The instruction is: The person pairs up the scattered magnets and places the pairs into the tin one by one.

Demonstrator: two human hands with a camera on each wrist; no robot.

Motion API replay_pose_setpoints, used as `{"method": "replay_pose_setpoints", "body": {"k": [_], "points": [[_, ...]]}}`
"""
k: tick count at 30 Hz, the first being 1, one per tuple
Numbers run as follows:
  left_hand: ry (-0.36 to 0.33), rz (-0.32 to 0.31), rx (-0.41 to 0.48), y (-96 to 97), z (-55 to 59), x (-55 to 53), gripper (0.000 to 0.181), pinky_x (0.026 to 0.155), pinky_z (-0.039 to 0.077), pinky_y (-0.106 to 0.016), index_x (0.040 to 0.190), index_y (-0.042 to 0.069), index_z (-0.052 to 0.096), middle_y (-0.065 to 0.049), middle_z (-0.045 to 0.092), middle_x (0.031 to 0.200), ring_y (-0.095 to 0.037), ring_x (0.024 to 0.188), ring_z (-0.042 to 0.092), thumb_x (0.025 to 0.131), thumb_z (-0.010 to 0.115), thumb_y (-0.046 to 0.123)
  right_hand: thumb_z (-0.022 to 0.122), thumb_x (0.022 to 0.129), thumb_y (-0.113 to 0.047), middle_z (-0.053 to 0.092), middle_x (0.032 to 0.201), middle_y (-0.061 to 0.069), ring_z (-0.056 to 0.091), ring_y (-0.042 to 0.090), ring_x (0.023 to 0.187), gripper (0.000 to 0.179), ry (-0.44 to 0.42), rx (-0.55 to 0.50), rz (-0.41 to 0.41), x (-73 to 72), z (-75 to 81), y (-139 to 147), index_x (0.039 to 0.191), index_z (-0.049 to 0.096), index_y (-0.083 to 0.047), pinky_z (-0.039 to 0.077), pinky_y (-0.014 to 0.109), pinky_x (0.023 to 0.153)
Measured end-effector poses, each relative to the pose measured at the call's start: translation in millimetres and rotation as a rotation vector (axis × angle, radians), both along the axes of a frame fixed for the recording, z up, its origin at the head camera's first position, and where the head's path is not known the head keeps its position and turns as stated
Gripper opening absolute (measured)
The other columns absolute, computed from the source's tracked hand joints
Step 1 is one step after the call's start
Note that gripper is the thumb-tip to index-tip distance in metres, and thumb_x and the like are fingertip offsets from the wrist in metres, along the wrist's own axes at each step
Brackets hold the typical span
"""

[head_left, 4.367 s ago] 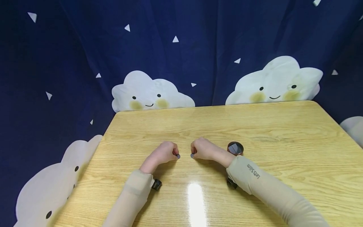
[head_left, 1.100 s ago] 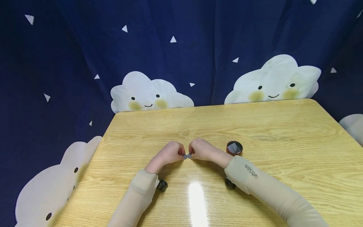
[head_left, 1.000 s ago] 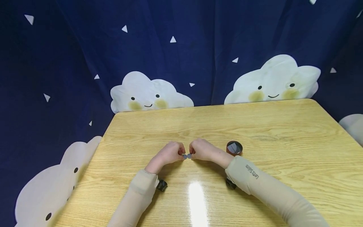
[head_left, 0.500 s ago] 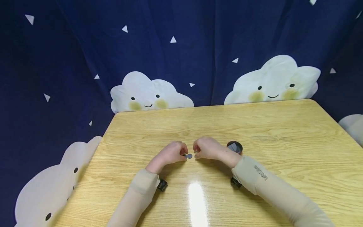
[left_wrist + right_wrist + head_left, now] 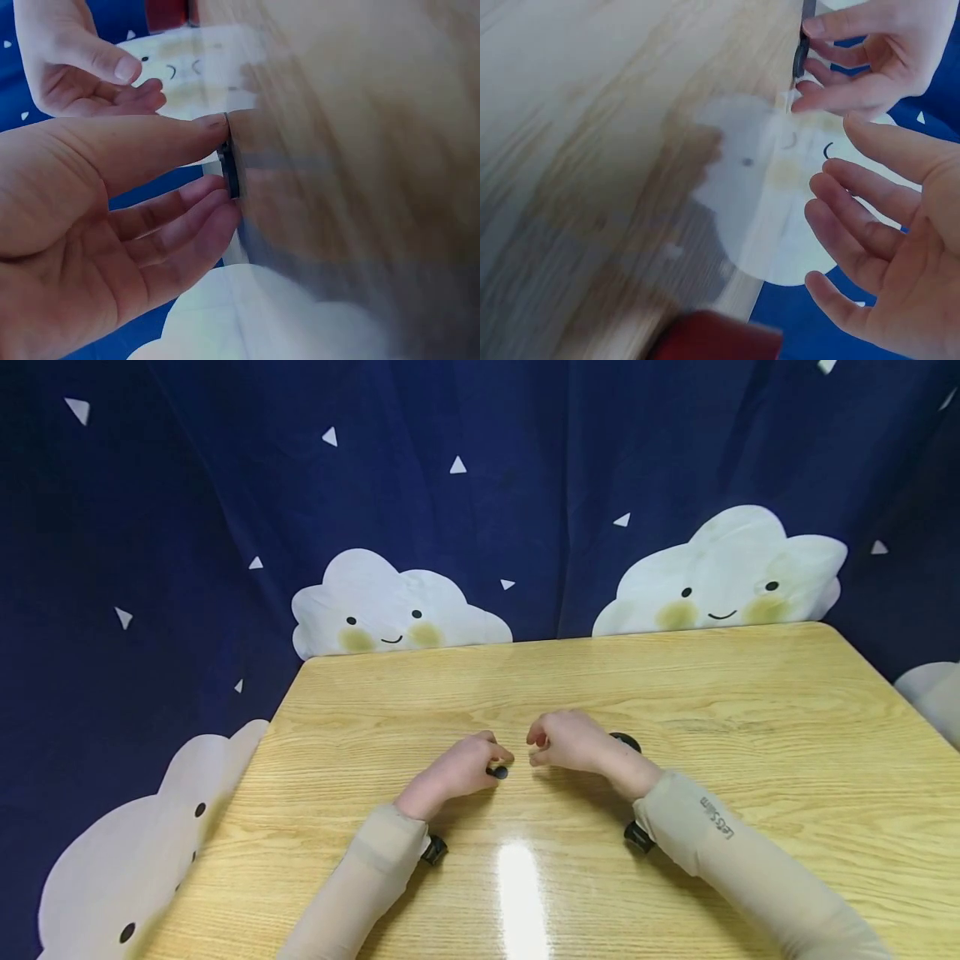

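Two small dark round discs lie side by side on the wooden table, one partly covered by my left hand. My left hand is around them, its thumb and fingers spread apart. In the left wrist view a dark disc sits flat on the tabletop between the thumb tip and the fingertips. To the right and a little farther back, my right hand hovers with nothing in it. In the right wrist view its fingers are loosely bent and apart from the thumb.
A red cup with a black rim stands behind my right wrist, mostly hidden; its red side shows in the right wrist view. The wooden table ends at a dark blue curtain with clouds.
Both hands came together, each pinching a disc. My right hand then let go of its disc and moved right and back. My left hand shifted slightly right and its fingers spread.
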State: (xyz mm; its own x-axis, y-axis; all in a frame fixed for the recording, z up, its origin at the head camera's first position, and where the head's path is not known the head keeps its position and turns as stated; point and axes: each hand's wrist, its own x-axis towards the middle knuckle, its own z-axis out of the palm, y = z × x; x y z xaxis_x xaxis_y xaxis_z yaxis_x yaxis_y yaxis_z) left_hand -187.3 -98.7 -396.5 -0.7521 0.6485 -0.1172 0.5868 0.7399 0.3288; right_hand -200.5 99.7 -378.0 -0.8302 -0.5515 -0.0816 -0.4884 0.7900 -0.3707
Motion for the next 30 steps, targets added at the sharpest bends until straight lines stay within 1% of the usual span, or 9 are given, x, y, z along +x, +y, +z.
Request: {"method": "replay_pose_setpoints", "body": {"k": [2, 8, 11, 14, 16, 19, 25, 30], "points": [[0.014, -0.009, -0.006, 0.6, -0.3, 0.6, 0.029, 0.066, 0.044, -0.023, 0.108, 0.010, 0.067, -0.005, 0.056, 0.094, -0.011, 0.074, 0.049, 0.079, 0.069, 0.008, 0.071, 0.077, -0.027, 0.066, 0.088, 0.001, 0.059, 0.016, 0.079, 0.029, 0.012, -0.016, 0.003, 0.0, 0.2, 4.5, 0.100, 0.067, -0.010, 0.046, 0.035, 0.072], [0.006, 0.001, -0.006, 1.4, 1.4, 3.7, 0.024, 0.069, 0.046, -0.023, 0.103, 0.010, 0.069, -0.005, 0.057, 0.094, -0.012, 0.076, 0.052, 0.079, 0.069, 0.006, 0.072, 0.075, -0.029, 0.064, 0.097, 0.005, 0.060, 0.021, 0.089, 0.040, 0.048, -0.059, 0.007, 2.8, -0.2, 17.3, 0.108, 0.064, -0.009, 0.046, 0.038, 0.076], [0.011, 0.002, -0.005, 2.2, 2.3, 4.9, 0.022, 0.069, 0.046, -0.024, 0.100, 0.010, 0.069, -0.004, 0.058, 0.092, -0.012, 0.077, 0.052, 0.079, 0.069, 0.005, 0.073, 0.074, -0.030, 0.063, 0.103, 0.005, 0.058, 0.024, 0.096, 0.045, 0.067, -0.062, -0.004, 3.6, 0.1, 25.1, 0.112, 0.062, -0.009, 0.044, 0.043, 0.081], [0.025, -0.004, -0.013, 3.3, 2.8, 5.9, 0.020, 0.069, 0.047, -0.023, 0.098, 0.011, 0.070, -0.004, 0.058, 0.091, -0.012, 0.077, 0.053, 0.079, 0.069, 0.005, 0.073, 0.074, -0.032, 0.062, 0.105, 0.006, 0.057, 0.026, 0.098, 0.049, 0.089, -0.056, -0.017, 2.9, 0.4, 34.5, 0.115, 0.061, -0.009, 0.043, 0.046, 0.083], [0.033, -0.009, -0.020, 3.6, 3.1, 6.3, 0.019, 0.069, 0.046, -0.023, 0.097, 0.011, 0.070, -0.003, 0.059, 0.090, -0.012, 0.077, 0.053, 0.079, 0.069, 0.005, 0.073, 0.074, -0.033, 0.062, 0.106, 0.006, 0.057, 0.026, 0.099, 0.050, 0.094, -0.061, -0.023, 2.2, -0.2, 40.7, 0.116, 0.060, -0.009, 0.043, 0.045, 0.084], [0.037, -0.010, -0.027, 3.4, 3.6, 7.1, 0.018, 0.068, 0.046, -0.022, 0.096, 0.010, 0.070, -0.003, 0.059, 0.090, -0.011, 0.076, 0.053, 0.078, 0.069, 0.005, 0.073, 0.074, -0.033, 0.062, 0.107, 0.007, 0.057, 0.026, 0.099, 0.051, 0.086, -0.073, -0.030, 2.8, -0.1, 48.7, 0.116, 0.059, -0.008, 0.044, 0.044, 0.083], [0.024, 0.005, -0.029, 3.6, 2.8, 7.5, 0.014, 0.071, 0.047, -0.022, 0.091, 0.011, 0.068, -0.002, 0.057, 0.089, -0.012, 0.080, 0.055, 0.078, 0.069, 0.006, 0.074, 0.073, -0.032, 0.060, 0.112, 0.009, 0.055, 0.029, 0.103, 0.055, 0.031, -0.112, -0.031, 4.7, 1.3, 61.2, 0.118, 0.057, -0.005, 0.044, 0.045, 0.085], [0.037, -0.010, -0.037, 4.6, 1.9, 7.6, 0.015, 0.070, 0.046, -0.021, 0.094, 0.011, 0.068, -0.002, 0.057, 0.089, -0.012, 0.079, 0.054, 0.079, 0.069, 0.007, 0.075, 0.073, -0.032, 0.058, 0.116, 0.012, 0.053, 0.031, 0.107, 0.059, -0.015, -0.132, -0.029, 5.6, -0.4, 70.8, 0.121, 0.055, -0.003, 0.042, 0.047, 0.088]]}}
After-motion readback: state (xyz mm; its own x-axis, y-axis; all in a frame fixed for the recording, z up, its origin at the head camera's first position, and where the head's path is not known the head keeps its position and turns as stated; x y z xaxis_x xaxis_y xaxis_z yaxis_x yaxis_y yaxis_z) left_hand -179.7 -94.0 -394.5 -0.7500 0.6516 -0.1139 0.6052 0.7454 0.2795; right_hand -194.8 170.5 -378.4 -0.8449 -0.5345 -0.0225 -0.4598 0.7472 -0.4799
